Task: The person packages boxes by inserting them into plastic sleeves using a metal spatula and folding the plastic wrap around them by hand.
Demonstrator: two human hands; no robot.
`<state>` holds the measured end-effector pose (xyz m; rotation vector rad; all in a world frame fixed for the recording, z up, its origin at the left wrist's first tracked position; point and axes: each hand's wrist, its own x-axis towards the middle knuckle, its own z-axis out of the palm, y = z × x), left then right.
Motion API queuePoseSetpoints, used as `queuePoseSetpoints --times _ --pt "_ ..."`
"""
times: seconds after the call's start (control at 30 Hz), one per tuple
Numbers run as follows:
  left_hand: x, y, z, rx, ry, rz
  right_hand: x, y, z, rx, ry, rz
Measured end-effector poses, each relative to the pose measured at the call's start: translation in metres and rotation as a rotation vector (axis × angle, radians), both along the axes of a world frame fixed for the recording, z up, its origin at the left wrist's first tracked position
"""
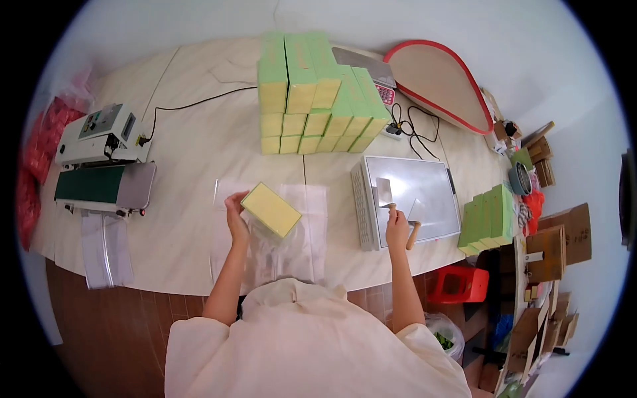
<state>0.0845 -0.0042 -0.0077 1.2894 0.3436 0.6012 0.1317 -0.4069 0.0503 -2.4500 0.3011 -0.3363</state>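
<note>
My left hand (237,217) grips a small box (272,209) by its left side. Its pale yellow face is turned up, with a thin green edge. Below the box, clear plastic film (308,232) lies on the table. On the right, my right hand (397,229) is closed round the wooden handle of a scraper (384,192), whose flat metal blade is over the silver hot plate (434,179). A second scraper (413,235) with a wooden handle lies on the plate close to my right hand.
Stacked green and yellow boxes (305,79) stand at the back, with more boxes (488,215) at right. A sealing machine (106,159) is at left. Black cables (418,129) and a red-rimmed tray (438,83) are behind the plate. A red stool (459,285) stands below.
</note>
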Motion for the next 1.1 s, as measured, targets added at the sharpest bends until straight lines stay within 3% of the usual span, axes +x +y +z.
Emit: queuePoseSetpoints --times 0.07,0.2,0.27,0.33,0.4,0.43,0.47,0.5,0.6,0.67,0.7,0.77,0.87,0.9,0.97,1.0,1.1 --pt "-0.017 0.002 -0.008 -0.019 0.18 0.079 0.002 -0.01 -0.009 -0.08 0.058 -0.076" --pt "-0.054 0.012 -0.013 0.008 0.22 0.048 0.005 -0.017 -0.029 -0.288 0.201 -0.189" --pt "-0.07 0.017 -0.016 -0.02 0.288 0.04 0.002 0.004 -0.012 -0.297 0.318 -0.222" --pt "-0.085 0.018 -0.017 -0.017 0.327 0.048 0.0 0.028 -0.008 -0.713 -0.255 -0.171" --pt "-0.098 0.011 -0.023 -0.014 0.367 0.033 -0.002 0.087 0.022 -0.336 -0.111 0.133" --pt "-0.101 0.007 -0.031 -0.08 0.368 0.012 -0.001 0.123 0.006 -0.246 -0.272 0.222" --pt "-0.104 0.003 -0.041 -0.142 0.368 -0.011 -0.013 0.17 0.051 -0.077 -0.249 0.41" --pt "-0.104 -0.002 -0.056 -0.136 0.361 -0.022 -0.019 0.205 0.062 0.03 -0.264 0.564" --pt "-0.106 -0.016 -0.082 -0.329 0.42 -0.144 -0.037 0.271 0.083 -0.124 -0.138 0.808" --pt "-0.105 -0.022 -0.079 -0.691 0.579 -0.444 -0.036 0.288 0.086 -0.194 -0.02 0.821" --pt "-0.104 -0.025 -0.077 -0.692 0.564 -0.446 -0.033 0.292 0.088 -0.266 0.109 0.837" --pt "-0.098 -0.03 -0.072 -1.016 0.665 -0.532 -0.034 0.287 0.088 -0.236 0.067 0.85" --pt "-0.091 -0.031 -0.064 -1.076 0.443 -0.664 -0.06 0.27 0.106 -0.162 -0.072 0.879" --pt "-0.087 -0.028 -0.048 -1.081 0.43 -0.661 -0.07 0.261 0.116 -0.122 -0.166 0.888" --pt "-0.07 -0.014 -0.008 -1.295 0.069 -0.544 -0.081 0.242 0.122 -0.025 -0.227 0.881" --pt "-0.06 -0.001 -0.009 -1.296 0.041 -0.455 -0.086 0.231 0.123 0.081 -0.286 0.861" --pt "-0.04 0.03 0.02 -1.177 0.028 -0.349 -0.089 0.199 0.089 0.037 -0.213 0.866"
